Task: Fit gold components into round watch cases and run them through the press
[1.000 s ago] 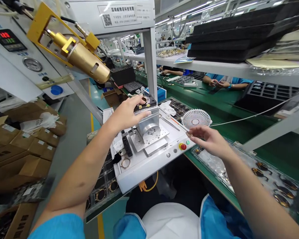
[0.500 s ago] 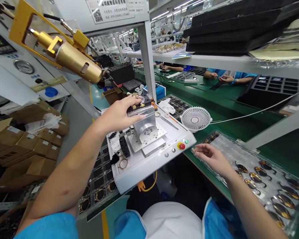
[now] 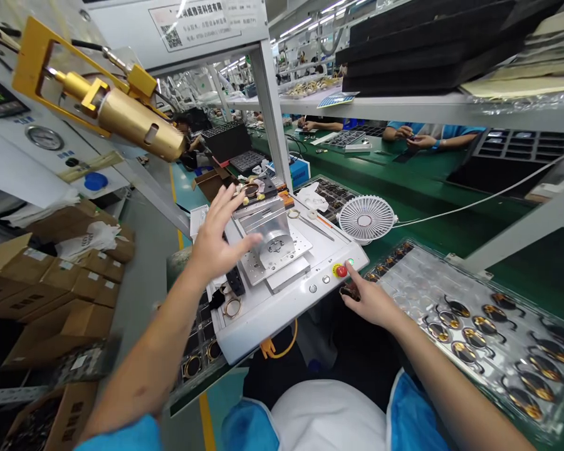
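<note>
From the head view, the right hand [image 3: 369, 300] is extending its index finger onto the green button [image 3: 351, 262] beside the red button [image 3: 341, 270], holding nothing. The left hand [image 3: 219, 235] is hovering spread open and empty, just left of the metal fixture [image 3: 267, 235].

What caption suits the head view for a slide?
Right hand fingertip at the round red button of a white benchtop machine; open left hand hovers above its metal fixture.
</note>
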The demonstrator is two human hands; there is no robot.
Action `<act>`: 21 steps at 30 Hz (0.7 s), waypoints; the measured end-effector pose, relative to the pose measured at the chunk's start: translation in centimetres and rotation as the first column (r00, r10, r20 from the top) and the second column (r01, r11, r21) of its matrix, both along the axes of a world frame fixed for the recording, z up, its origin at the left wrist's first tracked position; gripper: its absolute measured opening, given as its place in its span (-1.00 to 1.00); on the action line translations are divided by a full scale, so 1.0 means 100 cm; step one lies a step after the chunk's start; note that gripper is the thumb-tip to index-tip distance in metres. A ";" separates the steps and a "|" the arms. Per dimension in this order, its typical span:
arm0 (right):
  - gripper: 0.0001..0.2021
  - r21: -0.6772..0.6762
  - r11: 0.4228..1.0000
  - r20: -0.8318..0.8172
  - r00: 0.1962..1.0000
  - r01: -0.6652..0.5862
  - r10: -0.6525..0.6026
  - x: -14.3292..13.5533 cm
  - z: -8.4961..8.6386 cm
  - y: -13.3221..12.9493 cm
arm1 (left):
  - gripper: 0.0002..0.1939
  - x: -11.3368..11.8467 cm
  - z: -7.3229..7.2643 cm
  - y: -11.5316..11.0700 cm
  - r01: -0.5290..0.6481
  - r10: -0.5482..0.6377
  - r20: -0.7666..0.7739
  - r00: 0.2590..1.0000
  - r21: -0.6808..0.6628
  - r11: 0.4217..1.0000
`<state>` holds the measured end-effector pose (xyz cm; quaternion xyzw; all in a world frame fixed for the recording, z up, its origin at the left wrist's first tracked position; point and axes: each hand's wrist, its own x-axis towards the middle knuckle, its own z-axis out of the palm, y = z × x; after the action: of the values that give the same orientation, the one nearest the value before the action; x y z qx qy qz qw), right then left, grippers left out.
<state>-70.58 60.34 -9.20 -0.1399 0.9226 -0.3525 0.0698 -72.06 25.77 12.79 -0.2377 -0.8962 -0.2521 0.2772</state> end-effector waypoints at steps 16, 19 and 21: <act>-0.40 -0.515 0.815 0.098 0.927 -0.264 0.362 0.053 0.033 -0.013 | -0.45 0.149 -0.237 0.081 -0.278 -0.578 0.612 0.540 0.778 0.564; -0.29 -0.592 0.777 -0.067 0.974 -0.214 0.217 0.074 0.019 -0.043 | -0.35 0.138 -0.235 0.094 -0.364 -0.689 0.467 0.554 0.881 0.303; -0.28 -0.589 0.792 -0.136 0.986 -0.159 0.097 0.078 0.009 -0.055 | -0.38 0.129 -0.234 0.104 -0.418 -0.715 0.441 0.542 0.880 0.226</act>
<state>-62.79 54.85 -8.28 -0.2341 0.7551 -0.6124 0.0002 -59.11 36.16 -10.57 0.0308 -0.5120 -0.8493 -0.1250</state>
